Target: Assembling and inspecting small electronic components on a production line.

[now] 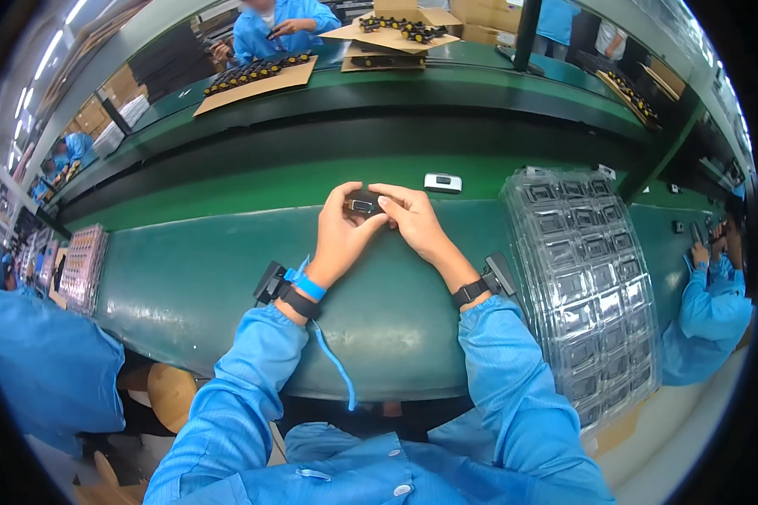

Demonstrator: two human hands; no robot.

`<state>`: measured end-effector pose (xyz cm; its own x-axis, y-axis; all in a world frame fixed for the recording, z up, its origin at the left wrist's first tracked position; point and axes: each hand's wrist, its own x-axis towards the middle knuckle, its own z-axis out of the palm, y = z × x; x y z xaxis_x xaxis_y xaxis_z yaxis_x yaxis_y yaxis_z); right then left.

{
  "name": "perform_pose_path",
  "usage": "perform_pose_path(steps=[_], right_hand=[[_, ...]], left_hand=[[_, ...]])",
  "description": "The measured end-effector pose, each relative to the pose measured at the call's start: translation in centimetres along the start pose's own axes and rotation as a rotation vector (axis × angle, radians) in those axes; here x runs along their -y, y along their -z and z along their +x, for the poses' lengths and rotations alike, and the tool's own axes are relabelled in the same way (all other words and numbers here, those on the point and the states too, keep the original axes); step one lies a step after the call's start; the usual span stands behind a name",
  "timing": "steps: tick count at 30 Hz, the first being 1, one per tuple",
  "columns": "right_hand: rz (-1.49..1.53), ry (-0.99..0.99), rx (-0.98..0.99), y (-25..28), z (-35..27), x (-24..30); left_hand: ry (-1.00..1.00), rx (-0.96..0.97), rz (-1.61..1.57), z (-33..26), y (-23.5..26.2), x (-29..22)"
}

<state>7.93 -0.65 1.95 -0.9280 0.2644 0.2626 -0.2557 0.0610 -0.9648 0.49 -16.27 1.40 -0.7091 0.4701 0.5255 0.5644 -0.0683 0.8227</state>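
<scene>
Between my two hands, above the far part of the green bench, is a small black device [362, 205] with a rectangular window in its face. My left hand [341, 227] grips it from the left, thumb along its lower edge. From the right, my right hand [410, 220] closes on its other end, with the thumb against the face. The fingers cover much of the device, so its exact kind cannot be told. Beyond my right hand lies a small white-and-black device [443, 183], apart from my fingers.
Stacked clear plastic trays [581, 286] with several compartments stand on the right of the green bench [227, 286]. Another tray stack [84, 268] is at the left. A blue cord [335, 366] hangs from my left wrist. Co-workers sit at both sides and across; cardboard sheets [257, 88] hold black-and-yellow parts.
</scene>
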Motion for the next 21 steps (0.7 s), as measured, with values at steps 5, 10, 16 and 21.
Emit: perform_pose_path(steps=[5, 10, 16, 21], right_hand=[[-0.048, 0.010, -0.041, -0.02, 0.09, -0.48], [-0.087, 0.003, -0.036, 0.24, -0.03, -0.56], [-0.086, 0.036, -0.020, -0.25, -0.09, -0.01], [-0.066, 0.017, -0.030, 0.02, -0.09, 0.04]], left_hand=[[0.241, 0.057, -0.230, 0.58, 0.64, 0.52], [0.281, 0.047, -0.374, 0.59, 0.67, 0.56], [0.277, 0.051, -0.358, 0.43, 1.04, 0.65], [0.280, 0.044, -0.363, 0.44, 0.82, 0.52]])
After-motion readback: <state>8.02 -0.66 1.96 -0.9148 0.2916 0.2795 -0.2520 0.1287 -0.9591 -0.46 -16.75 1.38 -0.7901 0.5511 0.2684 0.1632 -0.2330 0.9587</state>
